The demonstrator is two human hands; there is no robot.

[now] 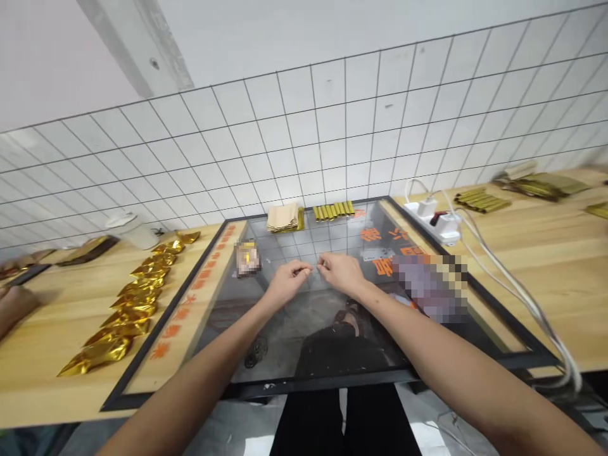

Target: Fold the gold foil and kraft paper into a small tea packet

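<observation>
My left hand (289,280) and my right hand (339,272) hover close together over the glass-topped, black-framed panel (280,304), a small gap between them. Thumb and fingers are pinched on each hand; whatever they may hold is too small or hidden to make out. Behind the hands lie a stack of tan paper sheets with gold edges (284,217) and a row of rolled gold paper tubes (334,211). Left of my left hand sits a small blurred-out item (247,258). A larger blurred-out, purplish item (430,288) lies to the right of my right hand.
A row of folded gold foil pieces (137,296) runs along the wooden table (42,392) at left, with a lidded cup (133,229) behind. At right are a white power strip (432,223), cables (522,294) and more gold rolls (481,199). Another person's hand (16,307) shows far left.
</observation>
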